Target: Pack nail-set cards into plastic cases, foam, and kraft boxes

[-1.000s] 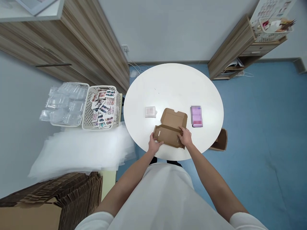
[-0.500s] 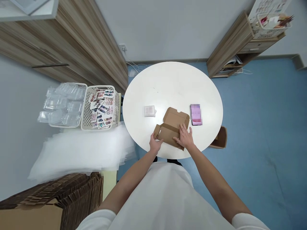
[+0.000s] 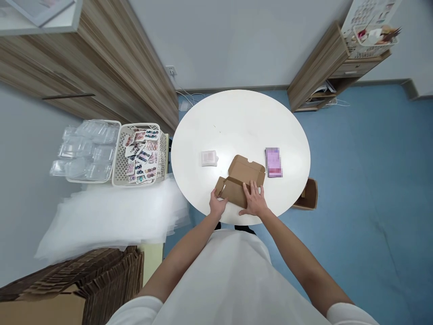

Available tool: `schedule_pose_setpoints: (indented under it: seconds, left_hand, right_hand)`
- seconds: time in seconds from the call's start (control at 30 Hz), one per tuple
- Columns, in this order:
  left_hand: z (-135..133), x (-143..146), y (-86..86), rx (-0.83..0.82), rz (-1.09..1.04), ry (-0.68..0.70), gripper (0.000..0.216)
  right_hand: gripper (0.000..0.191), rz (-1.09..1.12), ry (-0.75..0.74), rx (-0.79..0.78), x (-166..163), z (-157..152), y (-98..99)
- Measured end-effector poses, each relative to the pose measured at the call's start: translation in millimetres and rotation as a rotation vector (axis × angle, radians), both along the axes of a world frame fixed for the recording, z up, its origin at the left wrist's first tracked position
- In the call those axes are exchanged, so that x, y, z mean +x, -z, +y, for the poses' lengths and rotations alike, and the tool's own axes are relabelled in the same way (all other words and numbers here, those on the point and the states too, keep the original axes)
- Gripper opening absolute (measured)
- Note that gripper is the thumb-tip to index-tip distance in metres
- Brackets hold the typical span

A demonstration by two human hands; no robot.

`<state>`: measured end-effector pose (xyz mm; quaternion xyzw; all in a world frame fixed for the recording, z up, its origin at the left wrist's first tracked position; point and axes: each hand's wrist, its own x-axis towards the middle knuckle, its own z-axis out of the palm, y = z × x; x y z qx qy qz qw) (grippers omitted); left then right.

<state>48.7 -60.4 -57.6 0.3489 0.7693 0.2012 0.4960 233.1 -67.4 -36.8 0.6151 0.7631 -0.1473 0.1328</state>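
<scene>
A brown cardboard box (image 3: 248, 169) lies partly unfolded near the front edge of the white table, its notched lid panel laid back. At its left end, my left hand (image 3: 218, 204) is closed on the small side flap, thumb toward the front. My right hand (image 3: 254, 201) rests over the box's right end with fingers spread, hiding that end and its flap. Left of the box sits a small stack of clear packs (image 3: 209, 158) with something pinkish inside. A phone-sized purple item (image 3: 274, 162), blurred by pixels, lies to the right.
To the left, a white basket (image 3: 116, 174) holds carded press-on nails, beside another full of clear plastic cases (image 3: 89, 149). White foam sheets (image 3: 111, 221) and stacked folded cardboard (image 3: 111, 280) lie nearer. An open carton (image 3: 313, 194) stands on the floor at right.
My right hand has shifted left and slightly down over the box's right end, covering more of it. My left hand keeps its hold. The view has shifted slightly.
</scene>
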Motion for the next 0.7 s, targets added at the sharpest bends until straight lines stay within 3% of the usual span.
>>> schedule_pose_setpoints:
  seconds: [0.27,0.5,0.7]
  left_hand:
    - [8,-12,-8.2,-0.094,0.109,0.094,0.073]
    - [19,-24,-16.4,0.008,0.311,0.275,0.050]
    - [20,-28,-16.2,0.036,0.243,0.303,0.043]
  right_hand:
    - [0.119,-0.057,-0.028,0.004,-3,-4,0.9]
    - [0.121,-0.059,-0.013,-0.025,-4,-1,1.7]
    - [0.118,-0.043,-0.047,-0.022,-3,-1,1.0]
